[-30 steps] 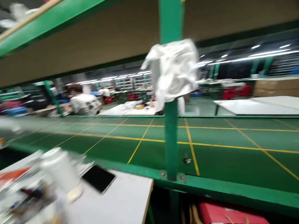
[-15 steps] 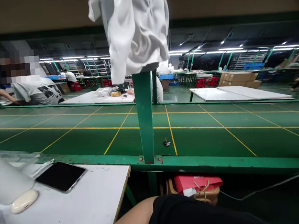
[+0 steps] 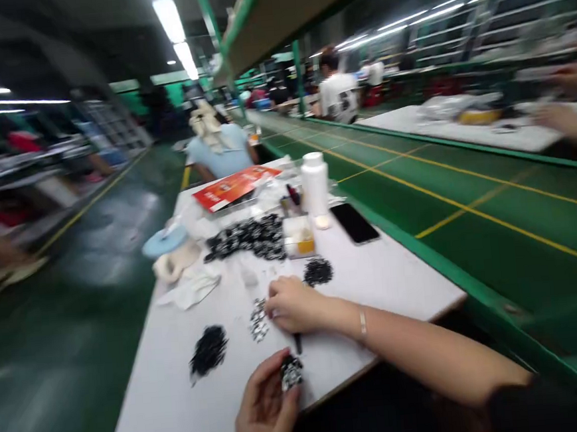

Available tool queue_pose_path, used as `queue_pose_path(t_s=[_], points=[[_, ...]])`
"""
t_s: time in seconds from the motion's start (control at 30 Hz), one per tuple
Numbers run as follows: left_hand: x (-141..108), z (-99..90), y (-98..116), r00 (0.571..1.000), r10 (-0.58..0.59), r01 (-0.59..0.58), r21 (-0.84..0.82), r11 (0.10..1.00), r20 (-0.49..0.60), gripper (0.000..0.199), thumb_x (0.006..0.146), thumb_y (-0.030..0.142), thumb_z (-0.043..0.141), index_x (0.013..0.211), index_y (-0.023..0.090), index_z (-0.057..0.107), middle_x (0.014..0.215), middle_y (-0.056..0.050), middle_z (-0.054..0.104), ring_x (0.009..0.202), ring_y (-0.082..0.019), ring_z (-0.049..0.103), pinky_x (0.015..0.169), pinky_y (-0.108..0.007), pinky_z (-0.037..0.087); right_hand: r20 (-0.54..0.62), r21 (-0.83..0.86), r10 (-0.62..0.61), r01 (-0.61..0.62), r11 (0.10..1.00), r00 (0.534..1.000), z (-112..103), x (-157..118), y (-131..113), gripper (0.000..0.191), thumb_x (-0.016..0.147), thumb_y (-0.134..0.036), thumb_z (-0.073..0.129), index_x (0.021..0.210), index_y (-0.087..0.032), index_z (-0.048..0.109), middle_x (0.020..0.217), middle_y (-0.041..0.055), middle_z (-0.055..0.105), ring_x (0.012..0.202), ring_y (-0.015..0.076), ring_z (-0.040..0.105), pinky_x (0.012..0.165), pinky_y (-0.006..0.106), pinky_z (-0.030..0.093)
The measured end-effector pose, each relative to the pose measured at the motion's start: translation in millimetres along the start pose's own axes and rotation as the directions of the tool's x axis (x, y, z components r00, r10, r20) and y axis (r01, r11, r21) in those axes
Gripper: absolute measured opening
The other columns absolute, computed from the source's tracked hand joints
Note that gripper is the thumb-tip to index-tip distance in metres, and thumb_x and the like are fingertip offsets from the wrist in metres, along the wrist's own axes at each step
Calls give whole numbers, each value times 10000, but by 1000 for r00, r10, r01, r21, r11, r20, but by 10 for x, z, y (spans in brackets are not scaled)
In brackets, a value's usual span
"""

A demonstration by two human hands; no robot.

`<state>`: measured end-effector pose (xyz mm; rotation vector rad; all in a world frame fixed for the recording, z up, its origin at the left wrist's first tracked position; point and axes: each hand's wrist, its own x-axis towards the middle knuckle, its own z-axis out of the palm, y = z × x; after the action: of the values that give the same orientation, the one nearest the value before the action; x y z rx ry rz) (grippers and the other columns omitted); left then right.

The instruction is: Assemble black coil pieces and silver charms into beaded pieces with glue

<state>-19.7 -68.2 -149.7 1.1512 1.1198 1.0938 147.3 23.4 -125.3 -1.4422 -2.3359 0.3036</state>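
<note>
The left hand (image 3: pixel 269 407) pinches a black-and-silver piece (image 3: pixel 291 373) near the front edge of the counter (image 3: pixel 184 417); a loose hold could let it fall. Right hand (image 3: pixel 293 303) is beside silver bits (image 3: pixel 258 325): whether pinching, I cannot tell; careless pushing could scatter them.

Head view as I receive it: overhead tube lights (image 3: pixel 169 20) glare against dim surroundings; the floor (image 3: pixel 90 238) reflects them hazily; the table (image 3: pixel 183 397) appears pale; outer edges blur and stretch.

Factory workshop: green conveyor belt (image 3: pixel 502 259), worktables (image 3: pixel 163 399), strip lights (image 3: pixel 170 20).
</note>
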Motion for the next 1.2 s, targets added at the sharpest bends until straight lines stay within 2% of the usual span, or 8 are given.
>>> queue_pose_path(t_s=[0.13, 0.3, 0.6, 0.73, 0.83, 0.97, 1.1, 1.2], points=[[7, 44, -20, 997, 81, -81, -160, 984, -7, 310, 705, 311, 765, 963, 173, 662, 1052, -109, 711, 986, -239, 676, 869, -299, 558, -23, 85, 2, 0, 996, 1000, 64, -56, 7, 95, 783, -137, 606, 835, -183, 671, 948, 74, 568, 920, 222, 498, 799, 365, 369], [-20, 45, -23, 979, 170, -146, -198, 969, 110, 254, 751, 187, 719, 995, 179, 649, 1076, -110, 699, 1023, -223, 658, 886, -282, 546, -24, 130, -23, 26, 991, 999, 135, -78, -72, 96, 789, -141, 610, 827, -207, 668, 940, 58, 553, 916, 212, 476, 792, 355, 360], [-20, 21, -86, 967, 202, -150, -291, 945, 158, 306, 740, 99, 707, 1024, 196, 644, 1096, -80, 687, 1031, -196, 643, 902, -244, 507, -21, 184, 1, 3, 983, 1000, 289, -15, -100, 91, 802, -126, 589, 816, -184, 659, 924, 77, 557, 888, 227, 477, 789, 395, 354], [-15, 15, -110, 961, 224, -156, -350, 924, 161, 312, 747, 116, 718, 1035, 205, 640, 1107, -70, 682, 1042, -187, 635, 908, -231, 493, -56, 310, 62, -42, 950, 997, 144, -74, -82, 101, 849, -175, 559, 810, -188, 651, 885, 69, 558, 875, 221, 491, 809, 397, 375], [10, -1, -91, 957, 240, -159, -392, 906, 165, 306, 760, 144, 720, 1047, 214, 641, 1113, -67, 677, 1047, -188, 631, 931, -244, 480, -66, 425, 114, -75, 902, 991, -79, -208, -100, 200, 923, -290, 487, 812, -197, 624, 832, 46, 555, 821, 181, 526, 760, 329, 425], [17, 2, -8, 934, 314, -219, -422, 879, 169, 312, 764, 157, 717, 1060, 228, 649, 1098, -71, 675, 1168, -242, 567, 1026, -334, 432, 1, 696, 236, -170, 698, 972, -236, -484, -195, 249, 917, -392, 513, 778, -210, 612, 774, 12, 552, 747, 141, 530, 677, 251, 427], [-36, 82, 68, 902, 385, -281, -411, 867, 194, 353, 758, 136, 710, 1083, 251, 638, 1112, -73, 674, 1256, -289, 497, 1074, -425, 388, 8, 905, 431, -189, 380, 902, -97, -759, -318, 141, 870, -354, 604, 807, -229, 623, 799, -7, 564, 763, 119, 536, 690, 206, 444], [-68, 180, 90, 890, 413, -304, -423, 853, 193, 343, 771, 171, 703, 1095, 258, 630, 1110, -73, 678, 1232, -295, 521, 1069, -446, 398, -9, 952, 545, -160, 261, 838, 45, -893, -408, 89, 858, -320, 626, 842, -233, 626, 819, -7, 587, 771, 112, 556, 698, 190, 463]])
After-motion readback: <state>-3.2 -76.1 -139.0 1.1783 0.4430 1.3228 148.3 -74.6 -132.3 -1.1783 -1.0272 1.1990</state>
